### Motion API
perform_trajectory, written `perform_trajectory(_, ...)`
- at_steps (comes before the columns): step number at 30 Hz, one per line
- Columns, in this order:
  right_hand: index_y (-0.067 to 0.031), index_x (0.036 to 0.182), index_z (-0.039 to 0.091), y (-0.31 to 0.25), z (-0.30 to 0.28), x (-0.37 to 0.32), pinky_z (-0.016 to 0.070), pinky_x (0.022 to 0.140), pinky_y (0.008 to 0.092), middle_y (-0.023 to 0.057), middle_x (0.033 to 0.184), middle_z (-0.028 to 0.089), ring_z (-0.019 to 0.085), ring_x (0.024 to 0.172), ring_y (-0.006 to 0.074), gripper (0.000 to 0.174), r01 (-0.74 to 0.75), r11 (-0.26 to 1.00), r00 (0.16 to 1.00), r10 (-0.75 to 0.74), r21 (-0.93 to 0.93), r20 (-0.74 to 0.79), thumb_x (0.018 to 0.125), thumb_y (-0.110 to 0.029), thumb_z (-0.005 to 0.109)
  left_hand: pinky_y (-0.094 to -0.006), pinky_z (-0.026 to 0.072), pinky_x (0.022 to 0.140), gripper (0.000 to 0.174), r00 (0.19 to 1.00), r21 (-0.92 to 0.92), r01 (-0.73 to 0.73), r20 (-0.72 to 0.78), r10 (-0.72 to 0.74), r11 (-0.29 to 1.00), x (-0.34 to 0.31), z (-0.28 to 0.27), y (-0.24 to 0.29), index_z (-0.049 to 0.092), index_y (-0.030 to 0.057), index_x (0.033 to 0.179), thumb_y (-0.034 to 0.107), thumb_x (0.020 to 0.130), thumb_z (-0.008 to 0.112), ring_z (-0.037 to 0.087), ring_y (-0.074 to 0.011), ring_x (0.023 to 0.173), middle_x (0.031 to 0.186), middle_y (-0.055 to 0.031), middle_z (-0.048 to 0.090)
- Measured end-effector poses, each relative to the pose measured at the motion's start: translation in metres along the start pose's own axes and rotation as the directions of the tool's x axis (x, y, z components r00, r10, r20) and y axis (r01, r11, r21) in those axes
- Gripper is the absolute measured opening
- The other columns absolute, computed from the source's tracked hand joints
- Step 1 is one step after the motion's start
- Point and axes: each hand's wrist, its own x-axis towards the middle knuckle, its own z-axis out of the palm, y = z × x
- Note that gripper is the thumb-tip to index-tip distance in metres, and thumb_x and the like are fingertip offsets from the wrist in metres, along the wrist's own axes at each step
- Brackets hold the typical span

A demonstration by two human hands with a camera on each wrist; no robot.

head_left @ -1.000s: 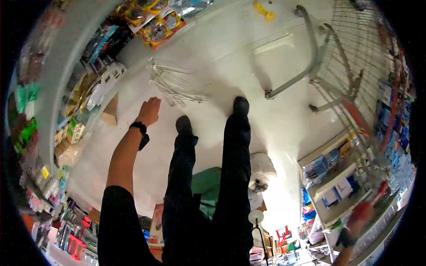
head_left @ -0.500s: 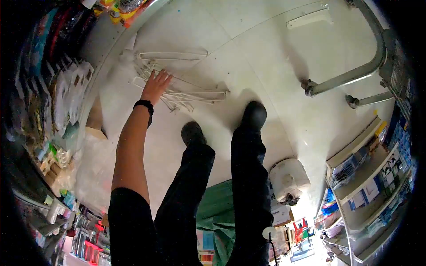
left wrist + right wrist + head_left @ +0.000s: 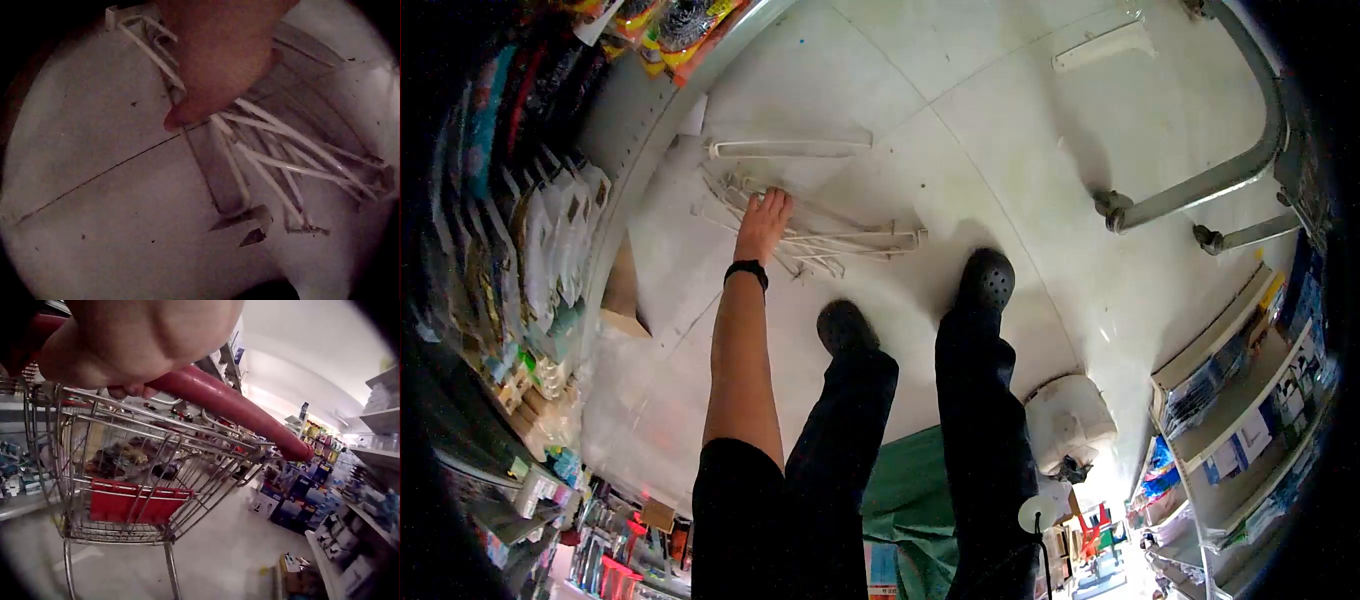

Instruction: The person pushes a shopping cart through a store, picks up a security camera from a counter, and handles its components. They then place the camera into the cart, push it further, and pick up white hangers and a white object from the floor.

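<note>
My left hand [image 3: 762, 228] reaches down to a loose pile of white metal rods [image 3: 855, 238] on the floor. In the left wrist view, that hand [image 3: 225, 56] grips some of the rods [image 3: 300, 169] near one end; its thumb lies beside them and most fingers are hidden. Another long white rod piece [image 3: 790, 150] lies just beyond the pile. The right wrist view has my right hand [image 3: 147, 340] curled round the red handle [image 3: 225, 403] of a shopping cart. My right hand is outside the head view.
The wire cart [image 3: 131, 478] holds some goods. Its metal leg [image 3: 1190, 195] and casters stand on the right of the floor. Hanging packets [image 3: 555, 240] line the left, with a cardboard box [image 3: 625, 290] below. A white bin [image 3: 1070, 420] and green cloth [image 3: 910, 490] are near my legs.
My left hand has moved from beside the pile onto the rods, and its spread fingers have curled. The head view has shifted; my right hand and most of the cart have left it.
</note>
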Motion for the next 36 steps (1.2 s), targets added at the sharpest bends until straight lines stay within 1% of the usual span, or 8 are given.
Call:
perform_trajectory(4, -0.0099, 0.059, 0.041, 0.000, 0.012, 0.000, 0.0316, 0.047, 0.0357, 0.0064, 0.055, 0.039, 0.041, 0.049, 0.0247, 0.036, -0.004, 1.000, 1.000, 0.004, 0.006, -0.009, 0.065, -0.030, 0.070, -0.0438, 0.0270, 0.105, 0.049, 0.996, 0.137, -0.038, -0.073, 0.048, 0.990, -0.007, 0.001, -0.004, 0.040, 0.0098, 0.133, 0.017, 0.086, 0.050, 0.034, -0.0207, 0.127, 0.130, -0.0051, 0.043)
perform_trajectory(11, -0.0101, 0.059, 0.040, 0.001, 0.018, 0.005, 0.0312, 0.047, 0.0353, 0.0058, 0.055, 0.038, 0.040, 0.049, 0.0239, 0.035, -0.009, 1.000, 1.000, 0.009, -0.001, -0.012, 0.065, -0.029, 0.070, -0.0469, 0.0245, 0.109, 0.047, 0.994, -0.060, -0.100, -0.056, 0.097, 0.993, -0.012, 0.017, -0.004, 0.043, 0.0112, 0.132, 0.014, 0.085, 0.050, 0.035, -0.0236, 0.131, 0.141, -0.0064, 0.036)
perform_trajectory(14, -0.0101, 0.059, 0.040, 0.002, 0.017, 0.009, 0.0310, 0.047, 0.0351, 0.0056, 0.056, 0.037, 0.040, 0.050, 0.0235, 0.035, -0.013, 1.000, 1.000, 0.013, -0.001, -0.008, 0.065, -0.028, 0.070, -0.0481, 0.0215, 0.112, 0.041, 0.982, -0.309, -0.083, -0.189, 0.024, 0.947, -0.005, 0.003, -0.005, 0.051, 0.0123, 0.125, 0.011, 0.084, 0.051, 0.029, -0.0247, 0.136, 0.147, -0.0088, 0.028)
perform_trajectory(20, -0.0103, 0.059, 0.039, 0.004, 0.018, 0.019, 0.0306, 0.047, 0.0348, 0.0051, 0.056, 0.036, 0.039, 0.050, 0.0229, 0.035, -0.006, 1.000, 1.000, 0.006, -0.007, -0.006, 0.065, -0.027, 0.069, -0.0467, 0.0196, 0.113, 0.035, 0.996, -0.383, -0.030, -0.090, -0.005, 0.923, 0.022, -0.050, -0.009, 0.058, 0.0137, 0.114, 0.005, 0.081, 0.054, 0.013, -0.0282, 0.142, 0.153, -0.0156, 0.013)
perform_trajectory(23, -0.0104, 0.059, 0.039, 0.004, 0.022, 0.027, 0.0304, 0.048, 0.0346, 0.0048, 0.056, 0.036, 0.039, 0.050, 0.0225, 0.035, 0.005, 1.000, 1.000, -0.005, -0.003, -0.009, 0.065, -0.026, 0.069, -0.0503, 0.0168, 0.114, 0.053, 0.961, -0.475, -0.073, -0.270, -0.066, 0.877, 0.033, -0.027, -0.005, 0.054, 0.0108, 0.125, -0.003, 0.073, 0.055, 0.016, -0.0341, 0.140, 0.151, -0.0202, 0.016)
perform_trajectory(26, -0.0105, 0.059, 0.039, 0.006, 0.020, 0.033, 0.0303, 0.048, 0.0344, 0.0046, 0.056, 0.035, 0.038, 0.050, 0.0222, 0.035, 0.015, 1.000, 1.000, -0.015, -0.010, -0.014, 0.065, -0.026, 0.069, -0.0500, 0.0188, 0.113, 0.056, 0.999, -0.407, -0.005, 0.034, 0.020, 0.913, 0.037, -0.036, -0.006, 0.053, 0.0130, 0.127, -0.001, 0.074, 0.060, 0.020, -0.0389, 0.138, 0.148, -0.0218, 0.020)
perform_trajectory(29, -0.0105, 0.059, 0.038, 0.008, 0.020, 0.034, 0.0301, 0.048, 0.0343, 0.0044, 0.057, 0.035, 0.038, 0.051, 0.0218, 0.034, 0.018, 1.000, 1.000, -0.018, -0.003, -0.022, 0.065, -0.025, 0.069, -0.0481, 0.0252, 0.110, 0.043, 0.998, -0.370, -0.012, 0.057, 0.036, 0.929, 0.030, -0.054, -0.004, 0.056, 0.0113, 0.118, 0.003, 0.076, 0.062, 0.030, -0.0376, 0.131, 0.138, -0.0189, 0.034)
perform_trajectory(36, -0.0107, 0.060, 0.037, 0.017, 0.015, 0.038, 0.0296, 0.048, 0.0339, 0.0038, 0.057, 0.033, 0.037, 0.051, 0.0211, 0.034, 0.028, 0.999, 0.999, -0.027, 0.018, -0.045, 0.065, -0.024, 0.068, -0.0495, 0.0270, 0.107, 0.070, 0.991, -0.453, -0.085, 0.053, 0.122, 0.887, 0.006, -0.072, 0.020, 0.051, 0.0087, 0.123, 0.020, 0.060, 0.079, 0.038, -0.0363, 0.124, 0.131, -0.0219, 0.040)
